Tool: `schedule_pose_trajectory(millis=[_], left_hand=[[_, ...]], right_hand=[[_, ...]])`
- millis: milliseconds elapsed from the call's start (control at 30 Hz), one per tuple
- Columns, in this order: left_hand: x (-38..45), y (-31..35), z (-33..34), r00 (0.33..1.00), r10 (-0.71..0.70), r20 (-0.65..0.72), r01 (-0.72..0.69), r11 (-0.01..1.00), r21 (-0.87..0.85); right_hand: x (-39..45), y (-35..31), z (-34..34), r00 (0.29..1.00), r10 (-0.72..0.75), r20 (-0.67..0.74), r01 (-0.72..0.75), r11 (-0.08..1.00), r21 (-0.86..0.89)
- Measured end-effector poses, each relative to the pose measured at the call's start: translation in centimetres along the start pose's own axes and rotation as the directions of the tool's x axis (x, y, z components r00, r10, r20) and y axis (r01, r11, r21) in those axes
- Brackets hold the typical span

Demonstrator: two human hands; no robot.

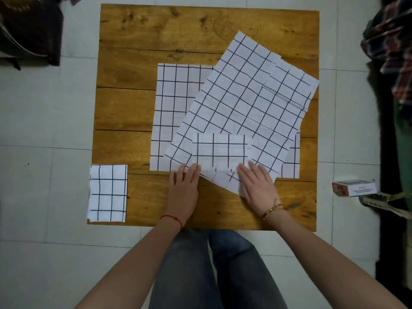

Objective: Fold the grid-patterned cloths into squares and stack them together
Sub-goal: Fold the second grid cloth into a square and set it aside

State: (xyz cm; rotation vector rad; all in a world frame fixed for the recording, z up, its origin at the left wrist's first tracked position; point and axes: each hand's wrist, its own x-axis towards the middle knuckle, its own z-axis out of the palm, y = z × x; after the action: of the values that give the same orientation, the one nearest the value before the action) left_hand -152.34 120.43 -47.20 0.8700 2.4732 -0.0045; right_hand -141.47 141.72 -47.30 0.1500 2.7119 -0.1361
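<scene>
A small folded white cloth with a black grid [220, 151] lies on top of a pile of unfolded grid cloths [240, 101] spread over the middle and right of the wooden table [138, 36]. My left hand [184, 188] lies flat at the folded cloth's near left corner, fingers straight. My right hand [256, 184] presses flat on its near right edge and on the cloth underneath. A folded square grid cloth [108, 192] sits apart at the table's near left corner.
The table stands on a pale tiled floor. A small box [354, 188] lies on the floor to the right, beside plaid fabric [394, 45] and a dark strip. A dark bag [29, 30] sits at the far left. My legs are below the table's near edge.
</scene>
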Motion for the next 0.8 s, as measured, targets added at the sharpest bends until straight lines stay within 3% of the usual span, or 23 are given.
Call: schedule_pose_trajectory(millis=[200,333,400,533,600,800], left_hand=[[0.1,0.1,-0.4,1.0,0.011,-0.018,-0.011,1.0,-0.007],[0.5,0.4,-0.9,0.985,-0.083,-0.154,0.053,0.981,-0.185],[1.1,0.6,-1.5,0.954,-0.218,-0.204,0.14,0.93,-0.338],[3.1,1.0,-2.2,0.872,-0.482,-0.081,0.35,0.732,-0.585],[3.9,1.1,-2.4,0.847,-0.531,-0.03,0.403,0.678,-0.614],[5.1,1.8,-2.8,0.815,-0.58,0.011,0.48,0.663,-0.574]], right_hand=[[-0.1,1.3,-0.2,0.975,0.013,-0.221,0.011,0.994,0.106],[3.4,0.6,-2.4,0.912,0.19,-0.364,-0.079,0.951,0.298],[6.0,0.5,-3.5,0.895,0.253,-0.367,-0.123,0.932,0.341],[10.7,0.4,-5.1,0.917,0.241,-0.319,-0.125,0.93,0.344],[12.4,0.3,-5.5,0.935,0.201,-0.293,-0.108,0.947,0.303],[14.7,-0.2,-5.4,0.973,0.167,-0.161,-0.134,0.971,0.197]])
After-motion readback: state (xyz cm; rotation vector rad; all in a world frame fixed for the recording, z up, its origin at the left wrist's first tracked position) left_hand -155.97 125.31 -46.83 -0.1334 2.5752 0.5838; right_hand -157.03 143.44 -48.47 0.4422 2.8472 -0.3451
